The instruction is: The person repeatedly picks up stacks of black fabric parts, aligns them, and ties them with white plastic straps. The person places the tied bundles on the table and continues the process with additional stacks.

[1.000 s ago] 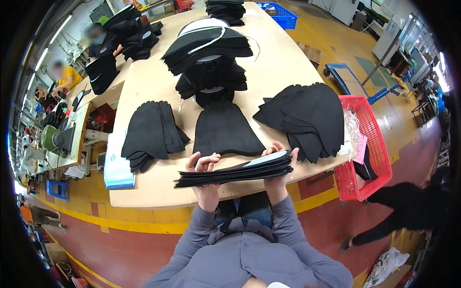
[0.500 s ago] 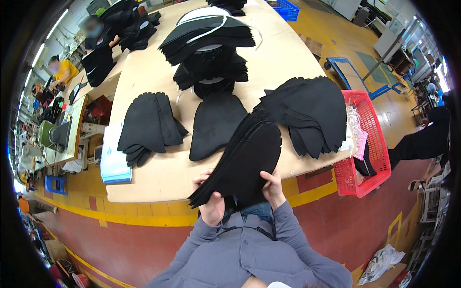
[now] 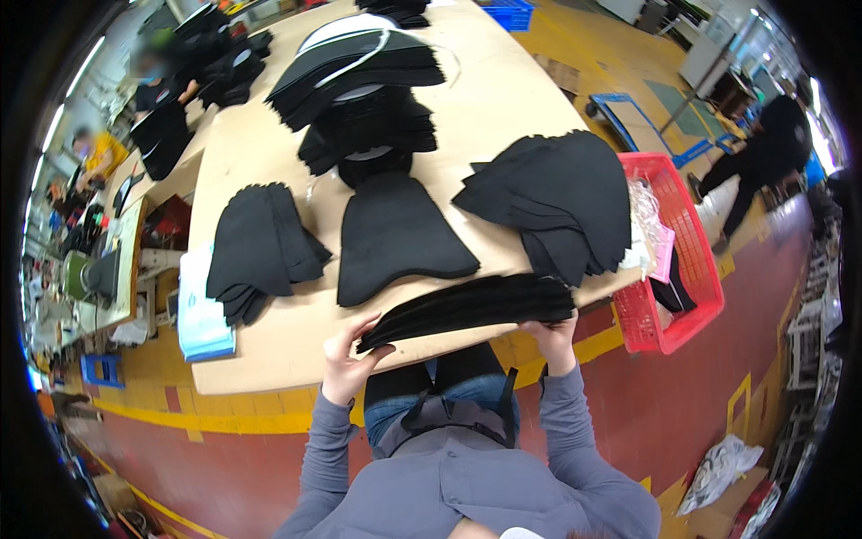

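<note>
A stack of black fabric pieces (image 3: 467, 307) is held edge-up at the table's front edge. My left hand (image 3: 348, 357) grips its left end, thumb on the near side. My right hand (image 3: 550, 337) grips the right end from below. Just beyond lies a single-looking black panel (image 3: 400, 238), flat on the table. To its left rests a fanned pile of black pieces (image 3: 260, 247), and to its right a larger fanned pile (image 3: 561, 202). Farther back stands a tall heap of black bundles (image 3: 359, 76), the top one tied with a white strip.
The table (image 3: 503, 90) has a light-blue packet (image 3: 205, 310) at its left front corner. A red plastic basket (image 3: 714, 287) stands against the right side. Beyond it are a blue trolley (image 3: 628, 126) and a walking person (image 3: 763, 148). Two people sit at the far left.
The held stack has turned from slanted with its face showing to level with its edge up. My hands have moved apart. On the right, the person has walked farther back.
</note>
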`<action>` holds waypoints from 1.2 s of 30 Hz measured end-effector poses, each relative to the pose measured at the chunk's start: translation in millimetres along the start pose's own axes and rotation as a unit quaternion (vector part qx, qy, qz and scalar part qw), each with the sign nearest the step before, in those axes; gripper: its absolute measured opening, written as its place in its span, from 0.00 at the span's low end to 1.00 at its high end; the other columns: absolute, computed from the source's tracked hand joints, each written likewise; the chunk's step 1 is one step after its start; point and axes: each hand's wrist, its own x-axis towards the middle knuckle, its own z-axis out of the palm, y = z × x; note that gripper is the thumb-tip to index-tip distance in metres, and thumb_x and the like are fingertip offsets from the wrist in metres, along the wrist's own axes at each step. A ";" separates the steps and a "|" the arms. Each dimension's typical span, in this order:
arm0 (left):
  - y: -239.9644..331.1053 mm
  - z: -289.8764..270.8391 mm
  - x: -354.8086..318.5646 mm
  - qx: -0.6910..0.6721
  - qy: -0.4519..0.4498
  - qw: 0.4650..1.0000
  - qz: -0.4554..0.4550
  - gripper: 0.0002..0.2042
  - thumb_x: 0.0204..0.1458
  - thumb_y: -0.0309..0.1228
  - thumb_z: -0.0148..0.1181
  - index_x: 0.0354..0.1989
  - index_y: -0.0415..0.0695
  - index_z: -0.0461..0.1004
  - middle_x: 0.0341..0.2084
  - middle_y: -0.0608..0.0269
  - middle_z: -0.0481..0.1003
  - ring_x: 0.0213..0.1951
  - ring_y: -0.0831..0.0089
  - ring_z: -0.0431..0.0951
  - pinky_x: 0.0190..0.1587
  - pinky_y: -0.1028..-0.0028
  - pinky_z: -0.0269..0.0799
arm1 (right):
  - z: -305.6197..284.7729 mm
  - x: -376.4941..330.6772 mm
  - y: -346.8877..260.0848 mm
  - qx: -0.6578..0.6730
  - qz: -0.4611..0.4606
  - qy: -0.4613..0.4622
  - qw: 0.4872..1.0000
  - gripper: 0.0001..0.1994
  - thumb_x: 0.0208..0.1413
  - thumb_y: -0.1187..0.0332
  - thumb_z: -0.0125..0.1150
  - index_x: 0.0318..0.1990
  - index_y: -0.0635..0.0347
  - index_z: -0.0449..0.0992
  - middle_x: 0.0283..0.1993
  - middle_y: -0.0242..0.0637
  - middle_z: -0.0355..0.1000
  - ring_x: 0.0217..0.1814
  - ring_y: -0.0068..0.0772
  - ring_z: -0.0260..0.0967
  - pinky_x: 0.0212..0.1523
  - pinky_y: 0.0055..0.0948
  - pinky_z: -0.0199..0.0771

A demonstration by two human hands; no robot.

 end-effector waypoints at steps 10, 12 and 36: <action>-70.3 77.5 3.0 -0.051 0.034 0.994 0.086 0.22 0.41 0.19 0.69 0.48 0.39 0.74 0.34 0.57 0.81 0.37 0.68 0.81 0.45 0.71 0.76 | 5.3 -22.2 49.2 -0.262 0.021 0.036 0.964 0.17 0.40 0.72 0.74 0.39 0.59 0.76 0.34 0.37 0.77 0.40 0.41 0.76 0.43 0.34 0.73; -48.7 71.5 3.2 -0.047 0.021 0.998 -0.034 0.13 0.43 0.21 0.70 0.39 0.38 0.78 0.31 0.58 0.81 0.35 0.71 0.80 0.43 0.72 0.75 | 13.9 -19.1 19.5 -0.314 0.043 0.079 0.945 0.17 0.42 0.71 0.74 0.41 0.61 0.76 0.35 0.39 0.77 0.41 0.42 0.77 0.43 0.33 0.73; -49.7 37.8 -13.0 -0.273 -0.007 0.877 -0.396 0.22 0.56 0.34 0.63 0.53 0.30 0.71 0.46 0.52 0.78 0.45 0.67 0.79 0.50 0.71 0.74 | -187.3 147.4 -16.7 -0.543 0.174 0.261 0.779 0.37 0.33 0.64 0.79 0.54 0.67 0.69 0.47 0.53 0.75 0.50 0.47 0.75 0.53 0.37 0.72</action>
